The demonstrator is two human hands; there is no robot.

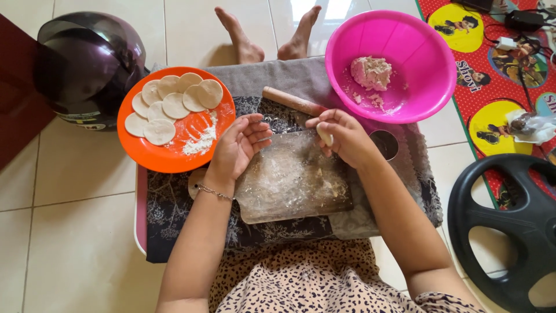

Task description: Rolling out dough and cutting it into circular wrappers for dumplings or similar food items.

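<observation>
Head view: pink bowl (425, 64) holds dough; right hand (344, 136) fingers pinch a dough piece (325, 135); left hand (238, 145) released.

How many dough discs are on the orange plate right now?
9 discs, all overlapping in a cluster on the upper-left half of the plate, beside a pile of flour. More may lie hidden under them.

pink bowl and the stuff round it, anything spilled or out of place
Nothing is spilled. The pink bowl holds one dough lump with loose crumbs beside it, all inside. Flour lies piled on the orange plate, not off it. Odd for a dough-rolling spot: a dark helmet and a black steering wheel lie on the floor nearby.
</observation>
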